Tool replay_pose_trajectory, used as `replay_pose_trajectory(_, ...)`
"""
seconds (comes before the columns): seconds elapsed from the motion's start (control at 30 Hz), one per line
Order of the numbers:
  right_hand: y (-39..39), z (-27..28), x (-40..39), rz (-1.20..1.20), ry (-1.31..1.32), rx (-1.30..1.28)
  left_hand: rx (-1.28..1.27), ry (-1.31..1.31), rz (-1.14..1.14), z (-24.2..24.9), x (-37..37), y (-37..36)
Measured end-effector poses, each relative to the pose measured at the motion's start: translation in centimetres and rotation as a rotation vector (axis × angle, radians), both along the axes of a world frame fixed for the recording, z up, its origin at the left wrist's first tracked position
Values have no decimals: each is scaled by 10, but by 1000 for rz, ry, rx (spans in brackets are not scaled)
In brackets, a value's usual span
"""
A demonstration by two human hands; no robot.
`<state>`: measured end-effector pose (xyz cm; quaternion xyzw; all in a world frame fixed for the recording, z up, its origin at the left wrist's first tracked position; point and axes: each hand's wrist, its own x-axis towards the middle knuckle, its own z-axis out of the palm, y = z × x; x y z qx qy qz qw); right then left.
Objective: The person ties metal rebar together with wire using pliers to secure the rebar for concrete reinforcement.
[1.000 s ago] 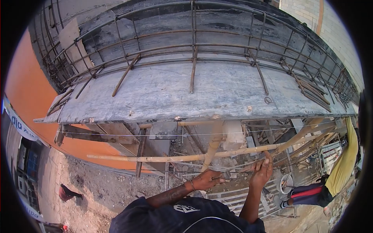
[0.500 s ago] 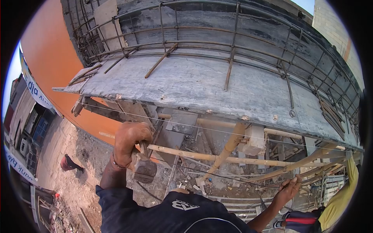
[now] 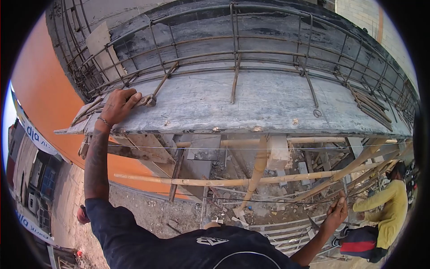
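My left hand [image 3: 117, 107] is closed around a hammer, its metal head [image 3: 148, 99] close over the grey board [image 3: 197, 101] near the board's left end. The handle is hidden inside my fist. Beside the hammer head, a short rusty steel bar [image 3: 165, 79] sticks out from the rebar cage [image 3: 206, 57] over the board. Low on the right, my right hand [image 3: 336, 215] has its fingers pinched together, and I cannot tell what is in them. A dark pointed thing [image 3: 312, 222] shows just left of that hand.
A taut string [image 3: 215, 148] runs below the board's front edge. Bamboo poles [image 3: 257, 177] and a wooden block [image 3: 278, 152] prop the space underneath. Rubble covers the ground. A person in a yellow shirt [image 3: 389, 206] bends at the right. An orange wall [image 3: 36, 85] rises at the left.
My left hand has swung up and forward with the hammer, from in front of the board to over its left end. My right hand remains low, still pinched. More of the person in yellow shows.
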<state>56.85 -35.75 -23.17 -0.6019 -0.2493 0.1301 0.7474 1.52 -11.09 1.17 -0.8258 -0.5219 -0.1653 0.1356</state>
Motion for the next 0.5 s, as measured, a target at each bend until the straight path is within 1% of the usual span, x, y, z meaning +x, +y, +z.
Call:
replay_pose_trajectory(0.07,-7,1,5,9,-5,-66,-35,-1,24,-6,2,6)
replay_pose_trajectory(0.13,-13,0,11,12,-25,-80,20,-14,-1,-11,4,11)
replay_pose_trajectory(0.2,-17,-1,14,21,-48,-93,7,-47,4,-8,9,8)
replay_pose_trajectory(0.27,-16,-1,15,-53,-45,-104,-11,-81,16,-11,9,8)
replay_pose_trajectory(0.3,-15,2,14,-48,-52,-109,62,-77,-39,-15,7,9)
replay_pose_trajectory(0.37,-11,7,12,-101,37,-71,160,-60,-149,-19,7,10)
replay_pose_trajectory(0.4,-11,8,13,-89,34,-73,159,-63,-138,-17,11,12)
replay_pose_trajectory(0.47,-5,8,14,-77,-28,-113,-20,-96,-79,-11,14,8)
replay_pose_trajectory(0.5,-1,10,10,-90,-31,-151,3,-137,-128,-13,16,7)
